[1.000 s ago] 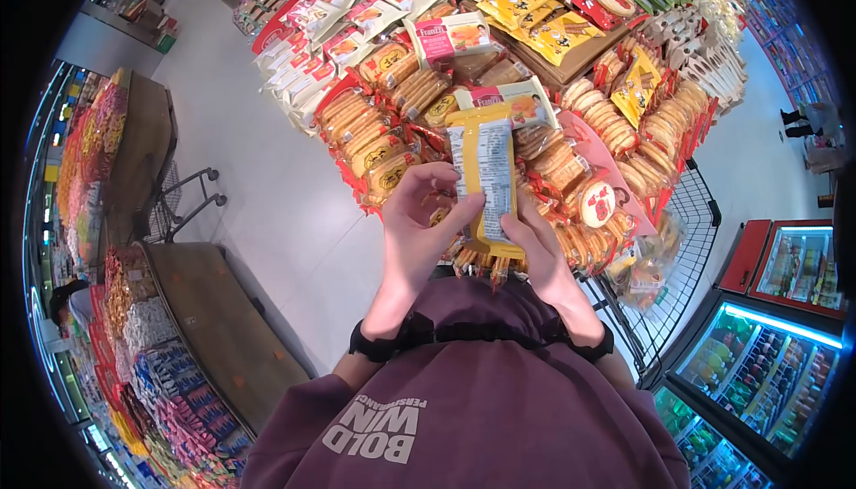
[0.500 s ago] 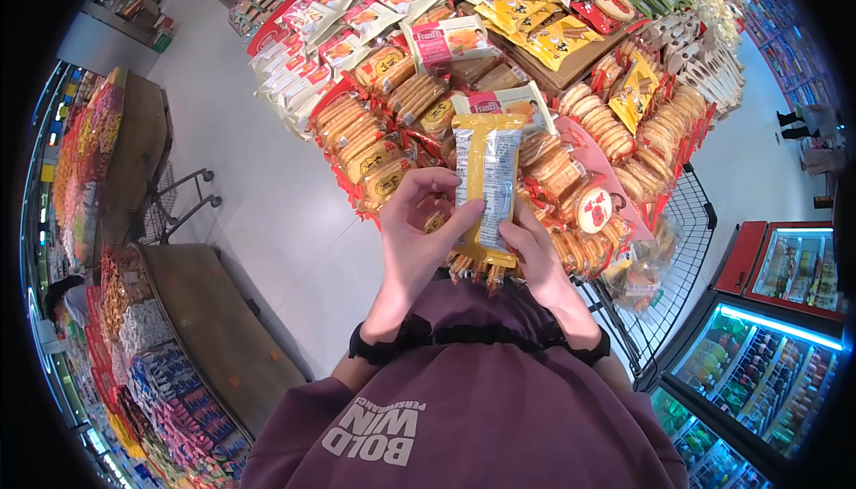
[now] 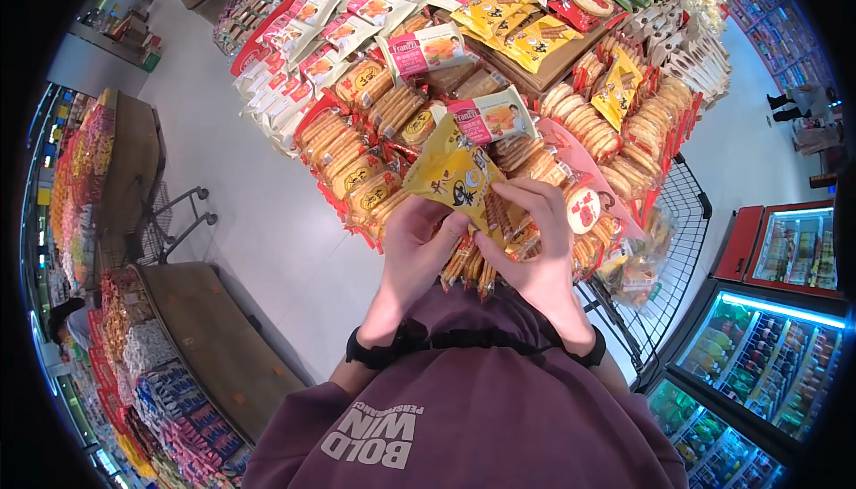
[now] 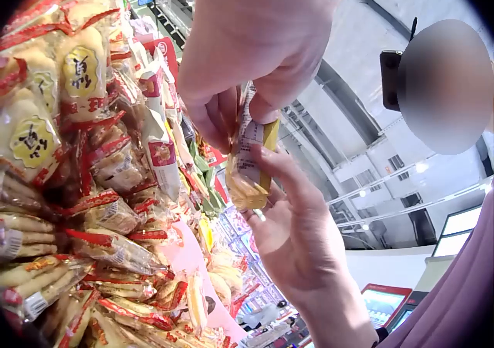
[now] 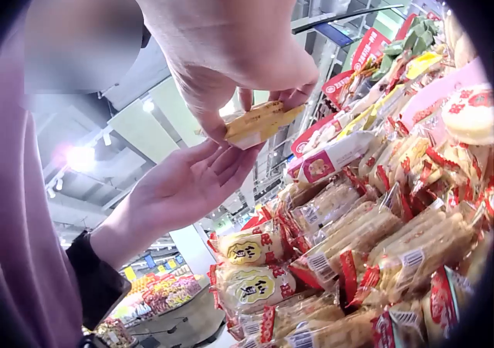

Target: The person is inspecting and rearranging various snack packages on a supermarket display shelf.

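A yellow snack packet point(image 3: 456, 172) is held in front of the body, its printed front facing up in the head view. The left hand point(image 3: 419, 244) grips its left and lower side, thumb on the near edge. The right hand point(image 3: 537, 244) pinches its right side between thumb and fingers. In the left wrist view the packet point(image 4: 251, 151) shows its pale, text-covered back between both hands. The right wrist view has the packet point(image 5: 258, 124) edge-on, the right hand point(image 5: 231, 39) above it and the left hand point(image 5: 181, 182) below.
A heaped display of bagged crackers point(image 3: 357, 168) and Franzzi packets point(image 3: 426, 50) lies just beyond the hands. A wire cart point(image 3: 673, 244) stands at the right, near lit drink fridges point(image 3: 758, 360). Candy stands point(image 3: 209, 337) line the left, with another cart point(image 3: 178, 213) behind.
The packet has turned over from its text-covered back to its yellow printed front and now tilts left. The right hand's fingers have risen onto its right side. The view has shifted slightly.
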### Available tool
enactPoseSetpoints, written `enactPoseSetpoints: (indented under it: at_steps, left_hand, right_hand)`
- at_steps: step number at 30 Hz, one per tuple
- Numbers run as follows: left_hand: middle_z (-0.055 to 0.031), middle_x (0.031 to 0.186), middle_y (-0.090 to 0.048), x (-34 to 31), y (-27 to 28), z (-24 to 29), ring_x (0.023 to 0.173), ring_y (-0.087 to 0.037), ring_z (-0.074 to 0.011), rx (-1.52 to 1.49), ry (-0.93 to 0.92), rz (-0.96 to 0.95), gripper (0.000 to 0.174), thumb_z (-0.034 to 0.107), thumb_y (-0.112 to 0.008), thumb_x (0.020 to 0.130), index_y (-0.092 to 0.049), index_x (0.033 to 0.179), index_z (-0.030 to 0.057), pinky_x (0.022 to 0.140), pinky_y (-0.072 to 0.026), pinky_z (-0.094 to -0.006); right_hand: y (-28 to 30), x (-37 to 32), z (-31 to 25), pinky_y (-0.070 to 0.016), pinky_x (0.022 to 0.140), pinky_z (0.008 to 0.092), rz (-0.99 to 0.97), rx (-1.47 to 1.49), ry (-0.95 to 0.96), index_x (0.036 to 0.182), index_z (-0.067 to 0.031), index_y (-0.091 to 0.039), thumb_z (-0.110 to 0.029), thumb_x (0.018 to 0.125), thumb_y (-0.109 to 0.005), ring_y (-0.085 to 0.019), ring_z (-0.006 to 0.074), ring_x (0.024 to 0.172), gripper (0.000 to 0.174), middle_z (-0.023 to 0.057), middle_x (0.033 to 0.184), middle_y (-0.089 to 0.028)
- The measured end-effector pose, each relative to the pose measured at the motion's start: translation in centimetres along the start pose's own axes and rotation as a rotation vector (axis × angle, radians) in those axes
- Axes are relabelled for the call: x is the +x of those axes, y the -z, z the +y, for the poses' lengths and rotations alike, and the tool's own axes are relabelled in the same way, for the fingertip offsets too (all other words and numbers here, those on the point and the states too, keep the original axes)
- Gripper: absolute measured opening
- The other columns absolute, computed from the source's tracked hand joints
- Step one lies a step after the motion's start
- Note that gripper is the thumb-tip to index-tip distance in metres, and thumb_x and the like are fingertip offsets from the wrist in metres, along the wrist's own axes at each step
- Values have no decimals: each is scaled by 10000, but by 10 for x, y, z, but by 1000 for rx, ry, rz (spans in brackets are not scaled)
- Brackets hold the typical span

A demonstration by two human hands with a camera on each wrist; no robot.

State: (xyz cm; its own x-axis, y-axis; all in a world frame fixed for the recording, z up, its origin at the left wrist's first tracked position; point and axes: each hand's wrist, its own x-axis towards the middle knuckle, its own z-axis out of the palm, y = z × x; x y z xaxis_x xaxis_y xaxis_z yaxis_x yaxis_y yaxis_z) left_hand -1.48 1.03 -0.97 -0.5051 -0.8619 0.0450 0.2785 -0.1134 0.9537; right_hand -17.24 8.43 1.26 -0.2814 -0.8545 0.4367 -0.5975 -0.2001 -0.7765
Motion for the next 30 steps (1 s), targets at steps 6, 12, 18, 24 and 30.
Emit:
enactPoseSetpoints:
  at_steps: [6,12,18,24,30]
  left_hand:
    - [-138,1261,-628,-2,5,-2,1119,-622,-185,35,57,6,436,-1,-653,935,-488,1336,-45,978,-489,-332]
    - [-139,1343,-550,5,-6,17,1170,-592,-193,20,-77,-31,871,-10,-835,757,-325,1464,-14,1009,-499,-352]
    - [-101,1234,-574,1,3,10,1150,-588,-175,324,-40,-87,707,27,-888,702,-459,1264,-2,982,-524,-350]
    - [-151,1316,-546,-1,-7,12,1168,-603,-218,228,42,13,678,-53,-768,800,-398,1367,-8,922,-551,-336]
    - [-157,1251,-613,-9,8,9,1015,-677,-208,308,36,41,472,-45,-691,872,-486,1296,-23,855,-558,-320]
  right_hand:
    - [1,3,-1,-515,866,382,10,-76,38,1171,-51,-652,-32,643,-835,-592,300,1041,559,140,1162,-595]
    - [17,9,6,-477,936,434,-164,-30,116,1160,-51,-633,-33,629,-743,-566,340,1061,542,137,1187,-602]
    - [33,28,6,-459,968,444,-390,-160,233,1165,-46,-602,-51,652,-720,-548,322,1099,527,111,1232,-598]
    - [76,108,18,-507,914,438,-532,-331,374,1264,-33,-554,68,729,-573,-612,347,1044,545,174,1113,-640]
    - [82,210,113,-501,914,441,-496,-607,487,1235,-51,-567,130,732,-530,-595,358,1066,536,171,1119,-643]
